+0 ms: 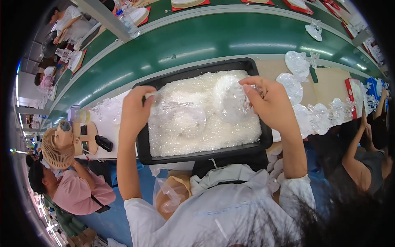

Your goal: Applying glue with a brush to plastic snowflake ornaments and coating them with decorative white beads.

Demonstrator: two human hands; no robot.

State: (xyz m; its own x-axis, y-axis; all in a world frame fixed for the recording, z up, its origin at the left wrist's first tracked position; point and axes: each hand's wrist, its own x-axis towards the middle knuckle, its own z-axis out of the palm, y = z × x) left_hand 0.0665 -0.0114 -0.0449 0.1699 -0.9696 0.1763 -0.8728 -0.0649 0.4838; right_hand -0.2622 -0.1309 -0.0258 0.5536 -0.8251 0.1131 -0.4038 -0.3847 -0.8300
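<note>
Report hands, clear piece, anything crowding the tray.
Right hand gripping clear round piece over black tray. Left hand at tray's left rim, grip unclear. Tan fan stands apart, left.

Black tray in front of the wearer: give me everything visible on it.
The black tray is a shallow rectangle with rounded corners and a raised rim, plastic by its look. It sits upright, turned slightly askew, on the work surface beside the green belt. Glittering clear-white granules cover its floor, heaped unevenly. The left hand is at its upper-left corner; whether it touches the rim is unclear. Its underside is hidden.
</note>
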